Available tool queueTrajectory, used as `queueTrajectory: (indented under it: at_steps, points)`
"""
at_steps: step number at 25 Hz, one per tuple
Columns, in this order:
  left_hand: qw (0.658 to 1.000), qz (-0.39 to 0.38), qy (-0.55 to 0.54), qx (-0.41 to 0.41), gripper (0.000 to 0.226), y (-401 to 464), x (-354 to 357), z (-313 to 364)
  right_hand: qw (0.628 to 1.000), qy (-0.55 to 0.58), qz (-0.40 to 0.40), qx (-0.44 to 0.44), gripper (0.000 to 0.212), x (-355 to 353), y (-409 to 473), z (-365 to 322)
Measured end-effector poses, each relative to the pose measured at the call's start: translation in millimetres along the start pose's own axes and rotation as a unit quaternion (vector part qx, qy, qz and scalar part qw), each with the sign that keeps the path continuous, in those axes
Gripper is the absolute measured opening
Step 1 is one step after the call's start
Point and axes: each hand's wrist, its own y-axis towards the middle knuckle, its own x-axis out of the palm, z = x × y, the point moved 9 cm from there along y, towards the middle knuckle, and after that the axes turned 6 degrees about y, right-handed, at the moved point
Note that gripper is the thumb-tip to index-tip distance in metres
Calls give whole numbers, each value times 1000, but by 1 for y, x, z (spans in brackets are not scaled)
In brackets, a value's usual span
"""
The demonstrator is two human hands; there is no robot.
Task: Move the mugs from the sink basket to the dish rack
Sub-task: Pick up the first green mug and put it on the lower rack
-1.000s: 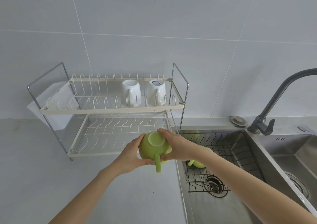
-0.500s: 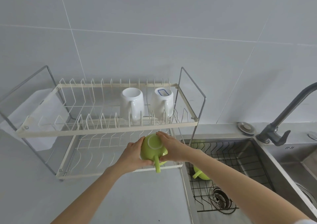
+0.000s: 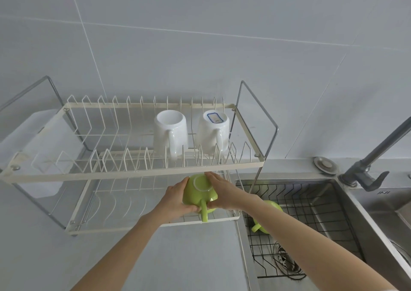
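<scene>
Sink basket point(image 3: 311, 204): one green mug point(image 3: 270, 206) inside

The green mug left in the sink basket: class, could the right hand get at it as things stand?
Probably not yet: the right hand and left hand both grip another green mug. The remaining mug lies uncovered below.

Domestic kitchen — indicated by a stainless sink point(image 3: 367, 204) with faucet point(image 3: 375, 155), two-tier dish rack point(image 3: 138, 172) on a grey counter point(image 3: 189, 257), and tiled wall point(image 3: 200, 45).

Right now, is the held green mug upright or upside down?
Upside down: the green mug's pale base ring faces up, handle pointing toward the camera.
</scene>
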Motion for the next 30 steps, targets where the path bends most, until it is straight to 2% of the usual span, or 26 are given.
queueTrajectory:
  at_steps: [6, 11, 14, 20, 24, 30]
  points:
    - [999, 8, 37, 3, 88, 0, 3, 3, 1000, -16, 15, 12, 96, 2, -3, 1]
    - [997, 10, 73, 30, 86, -8, 3, 12, 996, -78, 44, -7, 85, -1, -17, -8]
    - [993, 20, 113, 39, 81, -18, -1, 20, 996, -79, 52, -8, 82, -4, -31, -12]
    - [960, 60, 265, 66, 60, -55, 5, 45, 994, -80, 71, -30, 74, 3, -68, -15]
    - [934, 85, 343, 62, 55, -81, 20, 61, 991, -95, 88, -22, 70, 15, -99, 3]
    - [927, 71, 361, 72, 61, -96, 62, 89, 992, -83, 83, 35, 67, 26, -140, 58]
